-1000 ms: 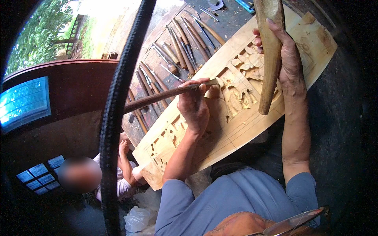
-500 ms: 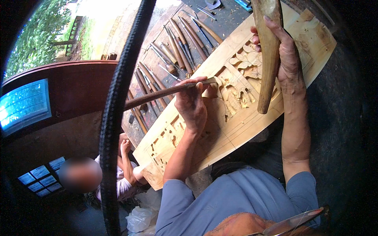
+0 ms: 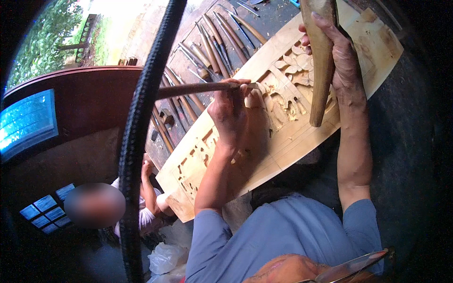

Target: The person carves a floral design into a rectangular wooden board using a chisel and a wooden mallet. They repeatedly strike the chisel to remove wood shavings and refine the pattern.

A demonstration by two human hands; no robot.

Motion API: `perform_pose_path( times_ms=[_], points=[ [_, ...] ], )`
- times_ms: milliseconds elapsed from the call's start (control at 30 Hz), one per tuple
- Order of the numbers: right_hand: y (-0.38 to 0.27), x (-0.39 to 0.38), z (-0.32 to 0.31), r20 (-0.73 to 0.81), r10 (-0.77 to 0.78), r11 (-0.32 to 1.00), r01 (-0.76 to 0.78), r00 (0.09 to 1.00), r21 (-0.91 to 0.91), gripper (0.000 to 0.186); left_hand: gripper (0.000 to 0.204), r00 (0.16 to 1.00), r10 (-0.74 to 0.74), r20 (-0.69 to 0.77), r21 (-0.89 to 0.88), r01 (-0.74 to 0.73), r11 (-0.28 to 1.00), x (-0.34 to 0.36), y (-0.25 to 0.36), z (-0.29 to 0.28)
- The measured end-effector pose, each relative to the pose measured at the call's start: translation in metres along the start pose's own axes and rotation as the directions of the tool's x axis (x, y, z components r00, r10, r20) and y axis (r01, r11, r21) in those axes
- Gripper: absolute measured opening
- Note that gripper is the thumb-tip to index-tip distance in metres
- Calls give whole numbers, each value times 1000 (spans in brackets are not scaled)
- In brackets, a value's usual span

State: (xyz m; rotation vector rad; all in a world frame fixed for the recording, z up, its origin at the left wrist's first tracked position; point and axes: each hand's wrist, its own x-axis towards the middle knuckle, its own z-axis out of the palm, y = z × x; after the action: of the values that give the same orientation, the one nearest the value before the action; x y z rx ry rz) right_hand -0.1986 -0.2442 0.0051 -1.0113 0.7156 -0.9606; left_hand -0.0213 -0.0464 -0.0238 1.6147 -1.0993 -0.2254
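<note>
A long pale wooden board (image 3: 264,151) lies slantwise before me, with leaf shapes carved in relief in its upper middle and smaller cut-outs toward its lower left. My left hand (image 3: 229,111) grips a wood chisel (image 3: 198,88) near its blade end. The chisel's long dark handle reaches out to the left, and its tip rests at the carving's edge among loose shavings. My right hand (image 3: 344,61) is closed round a wooden mallet (image 3: 322,70), a thick club-like piece held above the board's right part. The mallet's upper end runs out of view.
Several carving tools (image 3: 217,45) with wooden handles lie in rows on the dark table beyond the board. Another person (image 3: 148,203) sits at the lower left, near the board's end. A white plastic bag (image 3: 165,257) stands by them. A black braided cable (image 3: 139,127) crosses the view.
The chisel's handle has swung upward at its left end, so it lies flatter across the view. My left hand has tilted with it. The mallet has risen slightly in my right hand.
</note>
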Motion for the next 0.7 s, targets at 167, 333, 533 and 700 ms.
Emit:
perform_pose_path(
  times_ms=[167,333,533,700],
  points=[
    [-20,1,-9,501,-382,414,629,776,-659,34,10,980,182,73,199,-194,961,10,12,-3],
    [-62,2,26,770,-479,-233,786,420,-573,41,11,973,200,116,321,-227,919,17,23,1],
    [-129,1,93,764,-630,-327,843,144,-428,45,14,962,229,146,393,-269,879,18,22,-6],
    [-153,-6,89,809,-577,-438,792,115,-425,42,14,953,254,165,326,-296,898,21,24,10]
  ],
)
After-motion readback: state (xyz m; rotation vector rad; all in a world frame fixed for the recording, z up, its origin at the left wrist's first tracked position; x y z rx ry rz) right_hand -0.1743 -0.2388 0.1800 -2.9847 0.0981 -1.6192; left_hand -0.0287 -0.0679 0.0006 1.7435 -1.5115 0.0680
